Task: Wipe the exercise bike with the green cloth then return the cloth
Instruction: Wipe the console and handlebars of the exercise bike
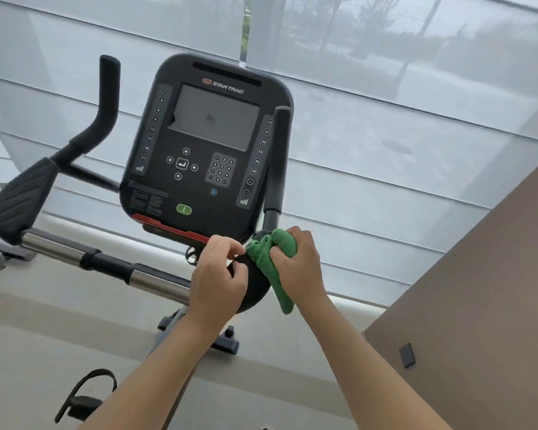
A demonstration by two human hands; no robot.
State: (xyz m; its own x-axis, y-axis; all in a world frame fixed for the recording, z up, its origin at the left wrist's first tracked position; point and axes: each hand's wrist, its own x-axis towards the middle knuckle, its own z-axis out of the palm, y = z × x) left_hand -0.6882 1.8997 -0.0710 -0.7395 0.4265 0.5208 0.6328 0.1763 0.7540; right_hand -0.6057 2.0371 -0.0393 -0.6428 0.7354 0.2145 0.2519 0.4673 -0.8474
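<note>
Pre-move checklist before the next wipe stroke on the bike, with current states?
1. Green cloth in the right hand: ok, bunched and gripped.
2. Cloth touching the bike: ok, pressed on the black elbow pad by the right handlebar post.
3. Left hand steadying: ok, fingers curled on the pad's edge.
4. Cloth tail clear: not ok, it dangles below the pad.
5. Console wiped: cannot tell.
6. Cloth's return spot: cannot tell, not in view.

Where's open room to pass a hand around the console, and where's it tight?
Open: the gap between the left handlebar and the console, and the chrome bar below it. Right of the right handlebar only the blinds lie behind. Crowded: under the console, where the left hand and the right hand, its grip on the cloth, meet.
</note>
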